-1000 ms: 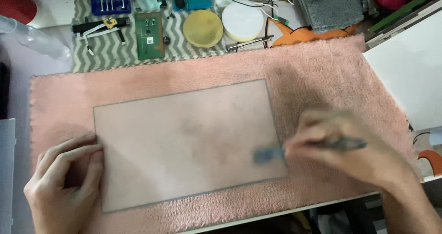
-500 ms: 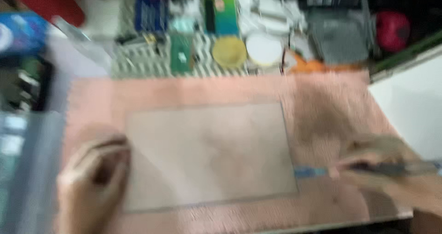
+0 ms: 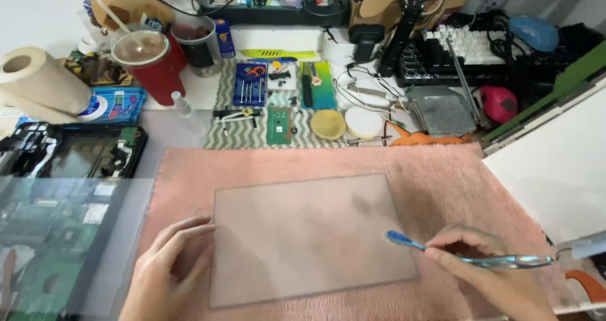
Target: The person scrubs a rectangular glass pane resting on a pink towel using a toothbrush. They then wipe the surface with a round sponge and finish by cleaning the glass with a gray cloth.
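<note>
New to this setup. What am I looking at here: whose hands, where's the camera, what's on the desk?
There is no machine: a person works with two bare hands, filmed by one camera worn on the head, looking down at the desk. A pink fluffy mat lies in front, and on it a clear rectangular panel. The left hand rests flat at the panel's left edge. The right hand holds a toothbrush with its blue head on the panel near the right edge. Further back are a zigzag cloth with small tools, a red cup, a paper roll and a keyboard. At left lies an opened device.
</note>
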